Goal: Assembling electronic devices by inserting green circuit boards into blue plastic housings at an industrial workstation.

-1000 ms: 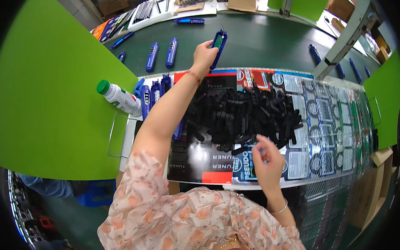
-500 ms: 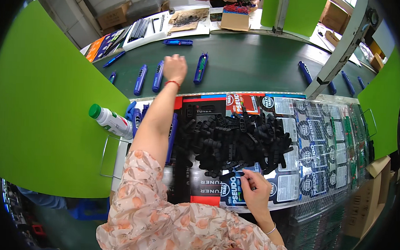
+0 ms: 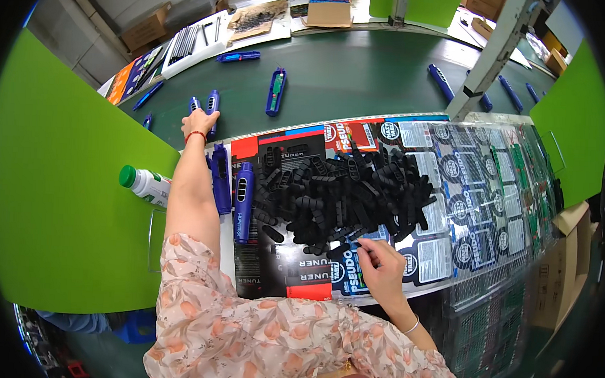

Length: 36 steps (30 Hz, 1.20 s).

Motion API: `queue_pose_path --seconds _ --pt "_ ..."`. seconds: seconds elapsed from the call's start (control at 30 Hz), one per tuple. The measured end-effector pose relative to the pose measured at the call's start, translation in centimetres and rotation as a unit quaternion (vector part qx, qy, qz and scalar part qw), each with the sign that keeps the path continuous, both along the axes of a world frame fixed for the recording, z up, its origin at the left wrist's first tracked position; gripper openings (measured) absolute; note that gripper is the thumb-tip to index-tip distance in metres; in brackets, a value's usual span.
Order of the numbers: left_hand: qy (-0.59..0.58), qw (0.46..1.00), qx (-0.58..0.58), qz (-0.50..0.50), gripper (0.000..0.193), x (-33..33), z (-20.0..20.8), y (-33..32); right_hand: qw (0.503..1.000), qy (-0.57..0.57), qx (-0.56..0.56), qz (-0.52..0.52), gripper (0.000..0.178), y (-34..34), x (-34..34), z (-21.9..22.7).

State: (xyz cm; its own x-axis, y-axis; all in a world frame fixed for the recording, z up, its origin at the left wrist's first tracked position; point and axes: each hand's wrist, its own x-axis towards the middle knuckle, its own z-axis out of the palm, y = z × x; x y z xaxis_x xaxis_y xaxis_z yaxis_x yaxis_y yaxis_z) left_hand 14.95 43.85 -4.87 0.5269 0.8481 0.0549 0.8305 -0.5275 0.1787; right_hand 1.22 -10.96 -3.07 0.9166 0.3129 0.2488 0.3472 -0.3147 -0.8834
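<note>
Two hands: left hand [image 3: 199, 123] fingers on blue case [image 3: 212, 104], right hand [image 3: 382, 263] pinching black clip [image 3: 351, 240].

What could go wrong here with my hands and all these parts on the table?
1. The black clip pile is heaped loose near the table's front edge; your right hand, picking at its rim, might knock pieces off.
2. Your left hand reaches far out to the blue cases on the green belt; the forearm passes close to the white bottle and could nudge it.
</note>
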Motion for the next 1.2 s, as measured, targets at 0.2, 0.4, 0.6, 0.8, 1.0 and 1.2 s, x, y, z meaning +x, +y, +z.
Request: queue_pose_path --seconds 0.2,0.4,0.6,0.8,1.0,1.2 --pt "-0.070 0.996 0.017 -0.047 0.059 -0.5 0.8 -3.1 0.999 -0.048 -0.011 -0.002 0.014 0.0 0.3 -0.5" --pt "-0.240 0.947 -0.085 -0.196 0.053 -4.6 6.0 -13.0 0.999 -0.049 0.002 0.020 0.013 -0.2 0.2 0.3" --pt "-0.266 0.896 -0.151 -0.322 0.036 -19.6 7.2 -26.0 0.985 -0.119 -0.117 -0.050 0.014 -3.7 2.9 3.5" --pt "-0.217 0.930 -0.061 -0.291 0.033 -26.4 4.5 -31.4 0.949 -0.205 -0.195 -0.139 0.017 -5.4 9.5 3.5" --pt "-0.243 0.920 0.029 -0.305 0.045 -27.2 2.9 -30.0 0.918 -0.121 -0.337 -0.170 0.021 -3.1 9.7 3.1" --pt "-0.307 0.908 0.066 -0.277 0.038 -25.6 1.6 -28.4 0.943 -0.099 -0.252 -0.194 0.012 -3.7 9.3 2.3"
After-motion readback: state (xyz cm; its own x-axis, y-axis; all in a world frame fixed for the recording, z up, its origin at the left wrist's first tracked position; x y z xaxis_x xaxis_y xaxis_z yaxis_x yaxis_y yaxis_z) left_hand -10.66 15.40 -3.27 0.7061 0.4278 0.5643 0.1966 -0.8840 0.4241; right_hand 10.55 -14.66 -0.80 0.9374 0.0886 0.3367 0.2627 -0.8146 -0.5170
